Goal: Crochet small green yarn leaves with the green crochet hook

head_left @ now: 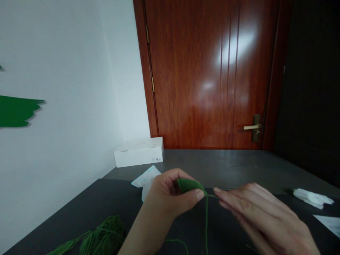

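Note:
My left hand [170,200] pinches a small green crocheted or knitted piece [189,185] between thumb and fingers, its pointed end facing left. A strand of green yarn [206,223] hangs straight down from the piece at my left thumb tip. Another thin length runs from there to the fingertips of my right hand [261,210], which are pressed together on it. Whether a hook or needle is also in that hand is hidden. At the lower left lies a ball of green yarn [103,236], cut by the bottom edge, and a loose strand curves beside my left forearm.
A white box [139,152] sits against the wall at the back of the dark table [101,198]. A white packet [147,179] lies partly behind my left hand. On the right are a crumpled white item [313,198] and a white sheet [329,224]. Beyond stands a brown door [196,78].

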The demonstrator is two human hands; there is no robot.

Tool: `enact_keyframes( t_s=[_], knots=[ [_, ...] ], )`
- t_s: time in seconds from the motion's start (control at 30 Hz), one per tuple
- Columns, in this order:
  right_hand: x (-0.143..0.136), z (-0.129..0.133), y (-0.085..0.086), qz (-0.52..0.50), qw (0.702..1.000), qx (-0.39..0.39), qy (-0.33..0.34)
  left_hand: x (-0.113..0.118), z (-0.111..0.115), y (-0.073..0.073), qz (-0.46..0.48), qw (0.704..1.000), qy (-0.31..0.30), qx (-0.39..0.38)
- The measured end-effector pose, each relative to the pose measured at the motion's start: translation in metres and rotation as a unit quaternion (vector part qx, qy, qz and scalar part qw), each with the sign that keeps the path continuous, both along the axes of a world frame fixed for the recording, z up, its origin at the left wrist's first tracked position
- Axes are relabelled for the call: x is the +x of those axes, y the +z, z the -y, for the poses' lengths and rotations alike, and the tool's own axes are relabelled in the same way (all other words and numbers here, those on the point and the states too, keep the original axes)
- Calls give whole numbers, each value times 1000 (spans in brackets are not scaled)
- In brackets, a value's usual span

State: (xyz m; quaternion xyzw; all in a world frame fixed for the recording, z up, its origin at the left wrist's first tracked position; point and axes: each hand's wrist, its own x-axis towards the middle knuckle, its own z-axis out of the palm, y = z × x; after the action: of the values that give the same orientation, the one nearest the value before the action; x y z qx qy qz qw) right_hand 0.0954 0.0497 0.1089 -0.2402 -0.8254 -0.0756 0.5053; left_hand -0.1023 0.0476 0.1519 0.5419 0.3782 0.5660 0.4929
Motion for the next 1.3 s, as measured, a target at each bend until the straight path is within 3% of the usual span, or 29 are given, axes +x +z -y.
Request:
enact_keyframes(
  t_s=[0.17, 0.3, 0.4, 0.47, 0.57, 0.63, 0.7, 0.77, 0.8, 0.87, 0.97, 1.07, 1.17, 1.3],
  knots=[
    [-1, -1, -16, 15, 994, 93, -62, -2, -2, 1, 35, 998, -41, -37],
    [-2, -2, -5, 11, 994, 99, -55, -3, -6, -1, 3, 999, -26, -27],
    [5, 0, 6, -29, 999, -25, -5, -1, -5, -2, -34, 999, -7, -6],
    [10, 1, 11, -85, 987, -131, 21, 1, -3, -2, -45, 999, -4, 1],
    [10, 1, 13, -126, 943, -303, 45, 6, -2, -3, -51, 999, -10, 10],
    [6, -2, 12, -110, 903, -404, 94, 8, -3, -5, -50, 998, -20, 24],
    [1, -6, 9, -89, 861, -479, 144, 8, -4, -7, -44, 998, -29, 34],
    [-2, -9, 6, -81, 839, -513, 162, 8, -3, -7, -39, 998, -29, 38],
    [-2, -9, 4, -81, 844, -506, 159, 8, -3, -7, -37, 998, -26, 36],
    [-2, -8, 4, -74, 891, -428, 132, 8, -1, -6, -31, 999, -18, 22],
    [1, -3, 6, -38, 985, -158, 60, 8, 1, -3, -11, 1000, -17, -19],
    [4, -2, 8, 12, 998, 57, 1, 8, -1, -4, 27, 997, -46, -49],
    [7, -7, 7, 18, 996, 85, -10, 7, -5, -6, 49, 997, -50, -39],
    [9, -12, 7, -36, 999, -16, 12, 4, -9, -6, 47, 999, -13, -17]
  ],
)
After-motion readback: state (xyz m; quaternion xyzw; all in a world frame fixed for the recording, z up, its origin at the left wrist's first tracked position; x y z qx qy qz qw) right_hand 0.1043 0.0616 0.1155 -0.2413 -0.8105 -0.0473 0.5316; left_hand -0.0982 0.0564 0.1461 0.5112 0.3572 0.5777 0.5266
